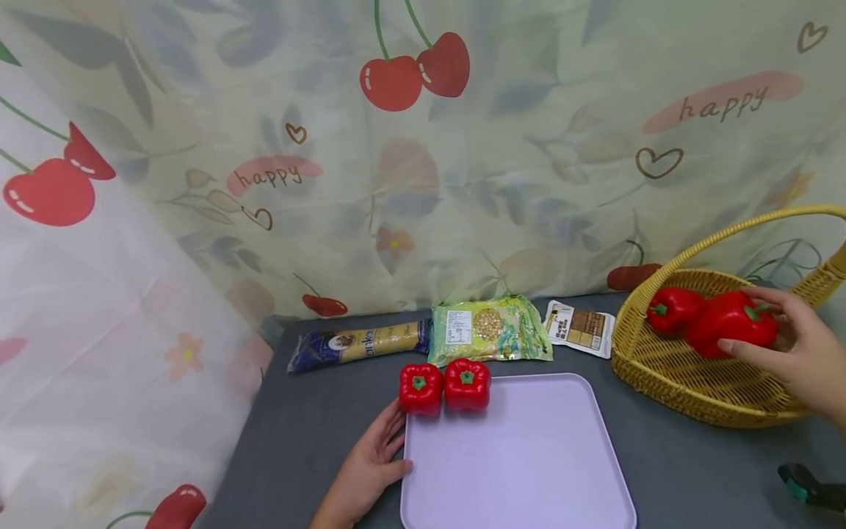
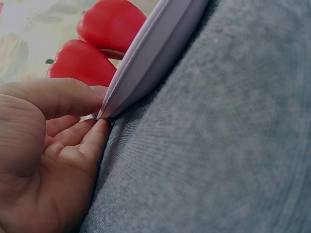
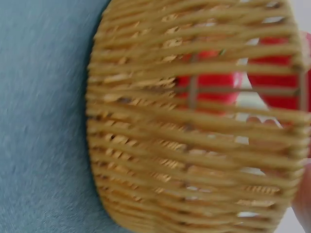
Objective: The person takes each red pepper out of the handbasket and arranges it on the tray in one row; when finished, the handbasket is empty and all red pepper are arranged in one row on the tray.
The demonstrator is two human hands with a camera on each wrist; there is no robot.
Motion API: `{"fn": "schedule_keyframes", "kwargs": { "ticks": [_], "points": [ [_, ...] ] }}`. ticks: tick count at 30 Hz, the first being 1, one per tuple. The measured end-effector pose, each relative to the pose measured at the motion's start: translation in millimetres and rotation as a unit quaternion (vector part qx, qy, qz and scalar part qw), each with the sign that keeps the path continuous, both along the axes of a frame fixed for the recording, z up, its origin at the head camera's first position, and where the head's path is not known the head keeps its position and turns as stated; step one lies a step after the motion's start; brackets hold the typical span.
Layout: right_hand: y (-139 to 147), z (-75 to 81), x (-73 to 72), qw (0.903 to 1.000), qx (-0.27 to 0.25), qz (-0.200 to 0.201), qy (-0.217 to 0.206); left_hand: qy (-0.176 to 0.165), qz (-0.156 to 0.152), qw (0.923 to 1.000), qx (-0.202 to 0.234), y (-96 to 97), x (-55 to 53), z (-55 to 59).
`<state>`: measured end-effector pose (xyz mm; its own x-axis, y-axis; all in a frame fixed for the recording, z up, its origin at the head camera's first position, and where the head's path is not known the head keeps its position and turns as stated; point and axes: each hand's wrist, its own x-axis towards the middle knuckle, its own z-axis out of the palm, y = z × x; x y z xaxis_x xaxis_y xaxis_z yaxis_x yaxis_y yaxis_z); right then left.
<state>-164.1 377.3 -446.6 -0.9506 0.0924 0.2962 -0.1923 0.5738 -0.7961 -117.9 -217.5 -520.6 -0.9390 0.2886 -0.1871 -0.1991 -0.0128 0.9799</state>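
Observation:
My left hand (image 1: pixel 367 464) pinches the left rim of a lilac tray (image 1: pixel 518 459), thumb and fingertips meeting at its edge in the left wrist view. Two red bell peppers (image 1: pixel 467 385) with green stems stand side by side at the tray's far left corner. On the right, my right hand (image 1: pixel 803 345) grips a larger red bell pepper (image 1: pixel 728 325) within a yellow wicker basket (image 1: pixel 633 361). Another red bell pepper (image 1: pixel 675 307) lies beside it in the basket. In the right wrist view, the basket's woven side (image 3: pixel 146 145) partly hides the peppers and the hand.
Along the back of the dark grey table lie a blue and yellow noodle packet (image 1: pixel 366 343), a green bag of grains (image 1: pixel 489 329) and a small white and brown packet (image 1: pixel 580 328). A black and teal object (image 1: pixel 803 485) is at the lower right. Cherry-print cloth hangs behind.

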Motion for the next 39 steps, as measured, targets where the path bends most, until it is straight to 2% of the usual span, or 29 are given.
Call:
{"fn": "schedule_keyframes", "kwargs": {
  "ticks": [9, 19, 29, 39],
  "points": [
    [-22, 22.5, 14.0, 0.9965, -0.051, 0.034, 0.057, -0.002, -0.002, 1.0, 0.004, -0.4, 0.4, -0.3],
    [-45, 38.3, 25.1, 0.9948, -0.041, 0.083, 0.043, -0.012, 0.003, 0.9999, -0.001, 0.1, 0.4, 0.7],
    [-74, 44.6, 34.2, 0.988, -0.02, 0.141, 0.059, -0.007, 0.001, 1.0, 0.001, -0.5, -0.3, -0.9],
    [-107, 43.2, 34.5, 0.9802, -0.008, 0.193, 0.043, -0.005, 0.004, 1.0, 0.001, -0.2, -0.1, -1.0]
  ]
}}
